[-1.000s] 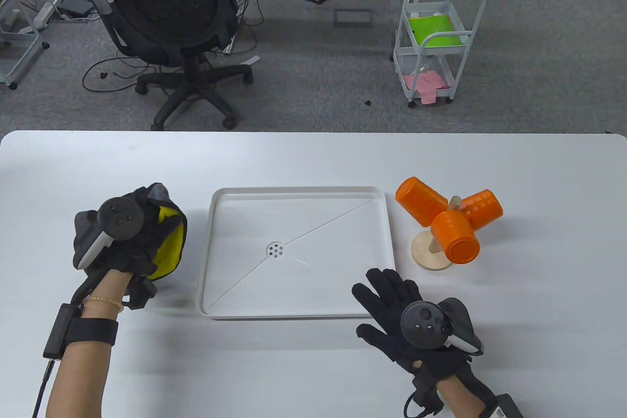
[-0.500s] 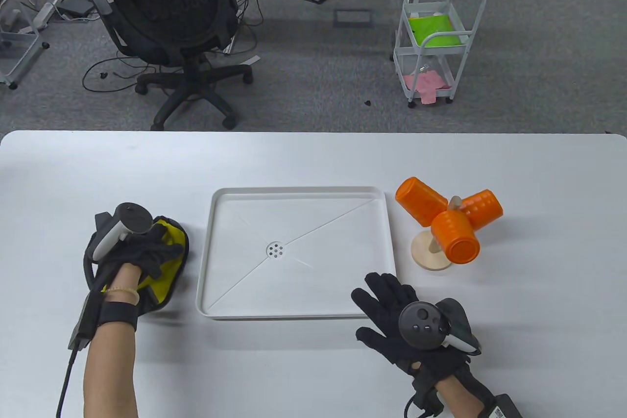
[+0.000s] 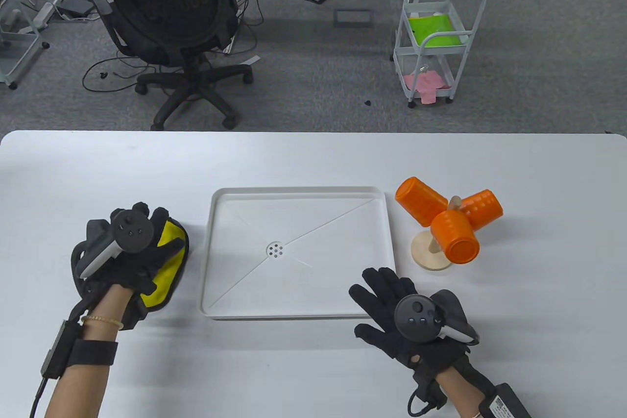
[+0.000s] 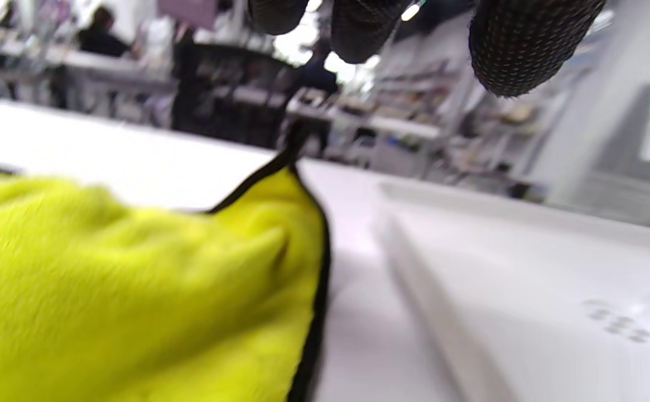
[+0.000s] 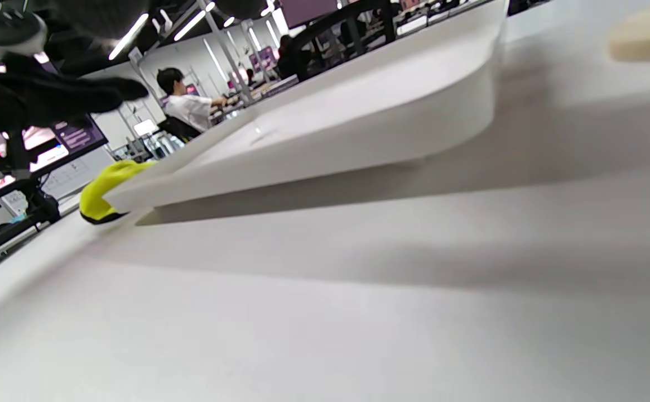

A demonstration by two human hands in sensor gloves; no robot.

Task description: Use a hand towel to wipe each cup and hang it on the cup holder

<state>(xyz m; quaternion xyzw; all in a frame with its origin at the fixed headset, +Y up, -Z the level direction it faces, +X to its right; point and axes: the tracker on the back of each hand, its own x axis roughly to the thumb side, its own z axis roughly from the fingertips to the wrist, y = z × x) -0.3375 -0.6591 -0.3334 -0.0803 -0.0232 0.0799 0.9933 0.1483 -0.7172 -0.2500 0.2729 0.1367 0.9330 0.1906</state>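
On the white table (image 3: 313, 158), three cups (image 3: 453, 234) hang on the holder (image 3: 431, 254) near the right edge, so wiping appears complete; the left hand (image 3: 130, 254) rests spread on the towel (image 3: 169, 266), the right hand (image 3: 397, 310) lies flat, holding nothing.

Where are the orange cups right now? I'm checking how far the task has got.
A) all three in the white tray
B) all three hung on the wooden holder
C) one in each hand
B: all three orange cups hang on the wooden holder; the white tray holds none.
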